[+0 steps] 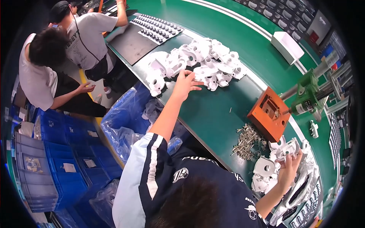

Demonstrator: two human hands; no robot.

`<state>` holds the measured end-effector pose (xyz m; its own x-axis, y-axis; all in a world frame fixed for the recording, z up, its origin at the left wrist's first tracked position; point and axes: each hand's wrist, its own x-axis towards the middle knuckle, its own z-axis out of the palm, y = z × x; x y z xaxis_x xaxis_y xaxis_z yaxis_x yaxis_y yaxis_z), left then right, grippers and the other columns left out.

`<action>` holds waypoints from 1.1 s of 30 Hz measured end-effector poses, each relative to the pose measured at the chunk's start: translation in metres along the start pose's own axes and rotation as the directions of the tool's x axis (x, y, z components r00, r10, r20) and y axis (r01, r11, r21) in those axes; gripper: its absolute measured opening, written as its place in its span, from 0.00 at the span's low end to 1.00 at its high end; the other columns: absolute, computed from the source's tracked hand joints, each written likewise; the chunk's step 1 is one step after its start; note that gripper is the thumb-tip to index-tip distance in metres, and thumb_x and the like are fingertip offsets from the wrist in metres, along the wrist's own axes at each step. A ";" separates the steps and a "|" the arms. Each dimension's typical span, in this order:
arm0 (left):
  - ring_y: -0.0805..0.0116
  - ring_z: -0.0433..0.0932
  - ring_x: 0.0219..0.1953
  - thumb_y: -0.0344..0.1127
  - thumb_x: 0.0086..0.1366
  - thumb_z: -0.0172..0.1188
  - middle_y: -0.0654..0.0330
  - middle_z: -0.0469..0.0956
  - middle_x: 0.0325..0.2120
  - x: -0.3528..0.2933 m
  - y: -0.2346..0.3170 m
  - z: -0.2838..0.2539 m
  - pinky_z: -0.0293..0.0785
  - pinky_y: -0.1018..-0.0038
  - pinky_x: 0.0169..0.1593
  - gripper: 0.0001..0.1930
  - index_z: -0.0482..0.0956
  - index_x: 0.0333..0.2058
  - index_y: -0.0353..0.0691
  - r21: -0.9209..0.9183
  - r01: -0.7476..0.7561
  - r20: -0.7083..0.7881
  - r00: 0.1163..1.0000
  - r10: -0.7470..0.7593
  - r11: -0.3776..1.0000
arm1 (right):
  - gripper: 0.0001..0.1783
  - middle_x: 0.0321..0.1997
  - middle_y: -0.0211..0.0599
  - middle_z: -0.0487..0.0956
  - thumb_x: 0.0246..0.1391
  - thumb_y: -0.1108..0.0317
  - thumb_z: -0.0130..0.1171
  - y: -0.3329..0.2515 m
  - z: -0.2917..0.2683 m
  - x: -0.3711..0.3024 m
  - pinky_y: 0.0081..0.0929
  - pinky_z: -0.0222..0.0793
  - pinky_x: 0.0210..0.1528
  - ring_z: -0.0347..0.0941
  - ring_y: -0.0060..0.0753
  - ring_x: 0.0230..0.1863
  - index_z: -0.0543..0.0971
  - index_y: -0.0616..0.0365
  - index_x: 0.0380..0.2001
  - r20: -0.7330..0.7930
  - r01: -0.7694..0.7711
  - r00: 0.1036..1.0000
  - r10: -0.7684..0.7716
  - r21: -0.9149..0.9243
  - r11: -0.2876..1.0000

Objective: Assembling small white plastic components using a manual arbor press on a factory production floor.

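Observation:
My left hand [186, 85] reaches over the green table to the near edge of a heap of white moulded plastic parts [213, 66]. Its fingers are apart, and no part shows between them; whether the fingertips touch the heap I cannot tell. At the lower right, my right hand [289, 169] grips a white plastic part [286, 151] with rounded openings, fingers and thumb around its edge. More white parts [264, 167] lie beside and under that hand. Between my hands are a pile of small metal pins [247, 143] and an orange block fixture [269, 114] with a recess.
A green machine head [307, 93] stands beyond the orange fixture. Rows of small dark pieces [157, 28] lie on a sheet at the far left. Blue bins [62, 171] and a plastic-lined blue crate [127, 114] flank the table. Two people [40, 72] are at the left.

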<state>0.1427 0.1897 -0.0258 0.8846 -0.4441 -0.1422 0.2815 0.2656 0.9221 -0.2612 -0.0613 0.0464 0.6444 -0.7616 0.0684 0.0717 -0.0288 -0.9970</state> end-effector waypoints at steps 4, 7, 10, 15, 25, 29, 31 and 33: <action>0.57 0.79 0.36 0.33 0.63 0.52 0.52 0.72 0.36 0.003 -0.009 0.001 0.75 0.66 0.36 0.15 0.60 0.45 0.36 -0.120 -0.067 -0.087 0.995 0.056 0.991 | 0.28 0.48 0.36 0.68 0.56 0.75 0.48 -0.001 0.019 -0.003 0.28 0.73 0.38 0.69 0.27 0.43 0.56 0.56 0.59 -0.029 0.006 1.000 -0.002 0.159 0.987; 0.71 0.73 0.35 0.31 0.62 0.53 0.59 0.72 0.36 0.004 -0.011 0.006 0.71 0.75 0.39 0.12 0.69 0.44 0.37 0.117 -0.303 -0.139 0.938 0.318 0.946 | 0.28 0.50 0.36 0.69 0.56 0.72 0.49 -0.005 0.033 -0.006 0.29 0.68 0.45 0.69 0.28 0.46 0.56 0.55 0.60 -0.038 -0.051 0.997 0.065 0.288 0.956; 0.82 0.61 0.25 0.27 0.60 0.48 0.67 0.66 0.26 -0.028 0.021 0.035 0.58 0.82 0.28 0.10 0.72 0.40 0.39 0.453 -0.382 -0.114 0.871 0.477 0.806 | 0.26 0.44 0.35 0.73 0.55 0.75 0.49 -0.002 0.041 -0.011 0.24 0.70 0.37 0.70 0.24 0.37 0.60 0.57 0.58 -0.102 -0.106 0.986 0.135 0.252 0.962; 0.75 0.68 0.38 0.21 0.57 0.46 0.62 0.70 0.36 -0.063 0.026 0.038 0.63 0.84 0.38 0.11 0.71 0.38 0.38 0.310 -0.443 -0.030 0.880 0.475 0.841 | 0.27 0.46 0.37 0.73 0.53 0.78 0.48 -0.008 0.066 0.008 0.27 0.76 0.37 0.74 0.27 0.41 0.61 0.59 0.58 0.162 -0.144 0.982 0.096 0.316 0.938; 0.68 0.72 0.42 0.15 0.55 0.50 0.52 0.66 0.41 -0.153 -0.002 0.129 0.70 0.75 0.46 0.23 0.55 0.48 0.35 -0.119 -0.409 0.528 0.746 0.406 0.905 | 0.19 0.41 0.31 0.75 0.60 0.69 0.48 -0.005 0.119 0.008 0.20 0.68 0.35 0.71 0.21 0.35 0.64 0.58 0.55 0.306 -0.151 0.951 0.031 0.376 0.914; 0.70 0.69 0.43 0.14 0.55 0.49 0.54 0.61 0.42 -0.156 -0.006 0.130 0.68 0.76 0.47 0.23 0.55 0.48 0.35 -0.151 -0.447 0.582 0.681 0.445 0.882 | 0.22 0.42 0.28 0.73 0.61 0.68 0.48 0.000 0.121 0.002 0.17 0.66 0.35 0.68 0.15 0.35 0.62 0.57 0.58 0.244 -0.124 0.968 0.053 0.287 0.950; 0.71 0.69 0.42 0.14 0.55 0.50 0.54 0.62 0.42 -0.157 -0.008 0.130 0.67 0.76 0.47 0.23 0.54 0.48 0.36 -0.157 -0.422 0.581 0.691 0.430 0.893 | 0.25 0.48 0.30 0.72 0.61 0.69 0.47 -0.002 0.120 0.000 0.20 0.67 0.43 0.69 0.18 0.43 0.58 0.57 0.61 0.233 -0.159 0.968 0.092 0.284 0.946; 0.71 0.68 0.42 0.15 0.55 0.50 0.55 0.62 0.42 -0.156 -0.011 0.130 0.67 0.76 0.47 0.23 0.54 0.48 0.36 -0.134 -0.404 0.575 0.712 0.403 0.905 | 0.24 0.46 0.29 0.71 0.60 0.68 0.48 -0.005 0.124 0.000 0.19 0.65 0.41 0.66 0.17 0.40 0.60 0.59 0.59 0.225 -0.102 0.974 0.028 0.321 0.941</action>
<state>-0.0471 0.1446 0.0331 0.5292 -0.7012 0.4777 -0.0529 0.5347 0.8434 -0.1668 0.0189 0.0555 0.8009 -0.5969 0.0466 0.2468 0.2583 -0.9340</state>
